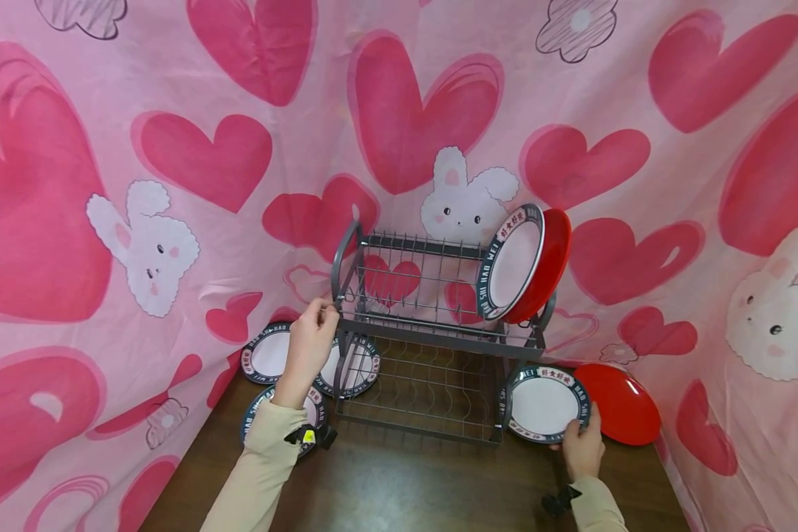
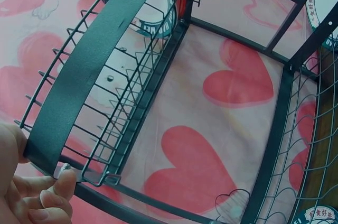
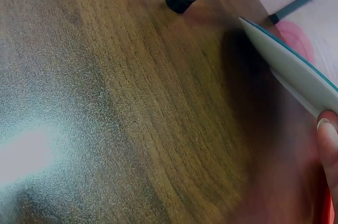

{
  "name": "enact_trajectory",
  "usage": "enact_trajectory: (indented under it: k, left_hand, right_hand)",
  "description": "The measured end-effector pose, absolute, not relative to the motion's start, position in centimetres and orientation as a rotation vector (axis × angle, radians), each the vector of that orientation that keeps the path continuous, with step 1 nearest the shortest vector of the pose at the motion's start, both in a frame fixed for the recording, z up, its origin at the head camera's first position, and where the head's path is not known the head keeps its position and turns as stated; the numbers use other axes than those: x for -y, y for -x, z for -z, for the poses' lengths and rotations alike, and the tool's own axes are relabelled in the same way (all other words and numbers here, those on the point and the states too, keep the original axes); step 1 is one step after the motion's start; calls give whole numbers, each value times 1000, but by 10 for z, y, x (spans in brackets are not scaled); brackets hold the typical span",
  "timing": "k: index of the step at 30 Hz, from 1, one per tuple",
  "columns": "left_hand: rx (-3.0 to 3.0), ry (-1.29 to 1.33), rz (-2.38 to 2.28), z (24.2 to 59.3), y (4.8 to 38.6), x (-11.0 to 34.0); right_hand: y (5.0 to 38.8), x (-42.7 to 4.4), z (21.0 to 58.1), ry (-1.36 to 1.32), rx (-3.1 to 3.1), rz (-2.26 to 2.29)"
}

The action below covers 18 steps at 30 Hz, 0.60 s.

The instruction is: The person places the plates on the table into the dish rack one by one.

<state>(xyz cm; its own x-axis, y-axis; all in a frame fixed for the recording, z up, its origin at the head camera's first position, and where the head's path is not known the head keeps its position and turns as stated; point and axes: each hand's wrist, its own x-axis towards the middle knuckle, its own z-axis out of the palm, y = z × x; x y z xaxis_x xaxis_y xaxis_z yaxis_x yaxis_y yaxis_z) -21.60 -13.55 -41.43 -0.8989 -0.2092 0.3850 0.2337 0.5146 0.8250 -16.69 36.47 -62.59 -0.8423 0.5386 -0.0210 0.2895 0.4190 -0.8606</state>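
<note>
A dark grey metal two-tier dish rack (image 1: 432,336) with wire shelves stands on a brown wood-grain desk (image 1: 406,484). At the front left corner of its upper tier, the left hand (image 1: 312,325) grips the frame, its fingers curled close about the end of the bar. The right hand (image 1: 584,447) pinches the near right rim of a round white plate with a dark teal lettered border (image 1: 545,406), thumb on one face and fingers on the other. That plate is just right of the rack's lower tier, tilted, its pale underside showing in the right wrist view above a shadow on the desk. Partly behind it, a round glossy red plate (image 1: 621,410) lies at the right edge of the desk. On the upper tier, at the right end, a second white plate with the same border (image 1: 515,266) stands on edge in front of an upright red plate (image 1: 558,255). Three more bordered white plates (image 1: 266,355) are grouped left of the rack, one partly hidden by the left forearm. A pink cloth printed with hearts and rabbits (image 1: 412,89) hangs around the desk.
</note>
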Motion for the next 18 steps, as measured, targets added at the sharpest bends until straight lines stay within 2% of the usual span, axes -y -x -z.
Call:
enact_trajectory:
  k: [18]
  left_hand:
    - [2308, 30, 1352, 415, 217, 136]
  right_hand:
    - [156, -369, 610, 696, 2340, -1306]
